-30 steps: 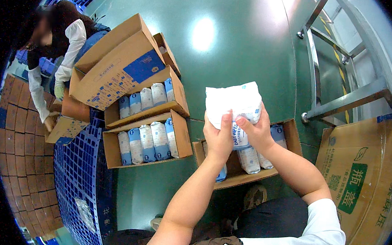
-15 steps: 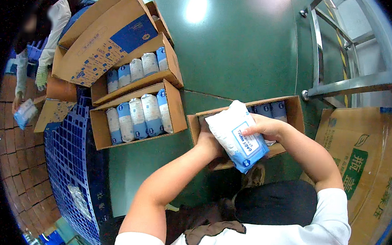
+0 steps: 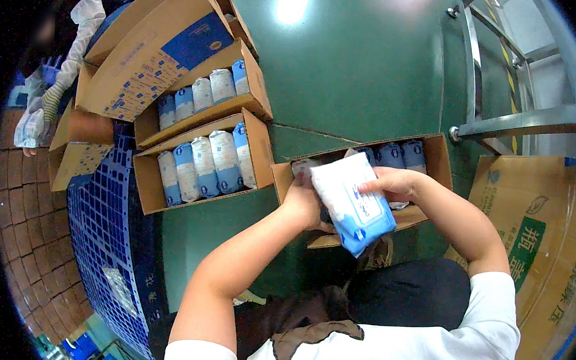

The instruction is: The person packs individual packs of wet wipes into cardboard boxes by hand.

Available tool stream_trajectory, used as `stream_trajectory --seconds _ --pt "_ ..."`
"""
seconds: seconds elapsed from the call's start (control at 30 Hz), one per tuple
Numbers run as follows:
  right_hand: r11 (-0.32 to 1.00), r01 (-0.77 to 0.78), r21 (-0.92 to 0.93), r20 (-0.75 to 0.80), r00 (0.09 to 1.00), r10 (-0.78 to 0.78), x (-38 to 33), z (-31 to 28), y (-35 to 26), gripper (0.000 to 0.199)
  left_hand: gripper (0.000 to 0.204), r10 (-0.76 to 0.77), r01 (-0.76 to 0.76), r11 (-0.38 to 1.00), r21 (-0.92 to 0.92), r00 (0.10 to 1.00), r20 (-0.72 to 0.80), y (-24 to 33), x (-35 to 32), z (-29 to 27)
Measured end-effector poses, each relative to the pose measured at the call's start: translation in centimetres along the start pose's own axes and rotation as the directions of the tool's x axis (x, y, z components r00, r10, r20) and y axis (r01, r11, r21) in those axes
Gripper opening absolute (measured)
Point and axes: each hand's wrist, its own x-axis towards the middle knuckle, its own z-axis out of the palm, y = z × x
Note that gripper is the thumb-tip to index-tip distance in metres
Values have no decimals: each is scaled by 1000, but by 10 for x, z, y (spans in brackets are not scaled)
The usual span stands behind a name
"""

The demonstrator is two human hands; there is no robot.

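My right hand [image 3: 396,183] grips a white and blue pack of wet wipes [image 3: 356,199], thumb on its front face. The pack is tilted above an open cardboard box [image 3: 424,211] in front of me. My left hand [image 3: 305,202] reaches into the left end of that box beside a pale pack [image 3: 304,170]. Its thumb shows, but its other fingers are mostly hidden, so I cannot tell whether it grips anything. More blue-topped packs of wipes [image 3: 391,156] stand in the box behind the held pack.
To the left, two open boxes [image 3: 263,159] hold rows of upright wipes packs [image 3: 223,159]. A blue plastic pallet [image 3: 102,248] lies beyond. A co-worker's sleeve [image 3: 60,83] shows at the far left. A metal frame [image 3: 515,131] and a large carton [image 3: 497,212] stand on the right.
The held pack has shifted slightly right and down with my right hand. My left hand has moved a little left, uncovering the pale pack. The co-worker's pack has risen.
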Motion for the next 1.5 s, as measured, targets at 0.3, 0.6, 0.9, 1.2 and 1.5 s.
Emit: stream_trajectory --seconds 0.3,0.6,0.9,1.2,1.5 --pt "274 -323 -906 -413 532 -739 33 28 22 82 103 -17 17 999 -45 1000 -10 -1 -11 -4" --pt "159 -402 -902 -419 721 -552 57 22 25 68 28 -6 -5 997 -71 989 -151 1 10 -9" --pt "-5 -537 -844 -353 562 -748 50 -14 6 34 57 77 -38 996 78 807 -586 36 17 15" --pt "107 -378 -920 -279 437 -855 51 -36 14 19 68 34 -117 955 -272 957 -289 17 19 12" --pt "129 108 -986 -92 297 -950 -31 47 9 10 67 -140 -112 743 -660 938 -316 12 17 17"
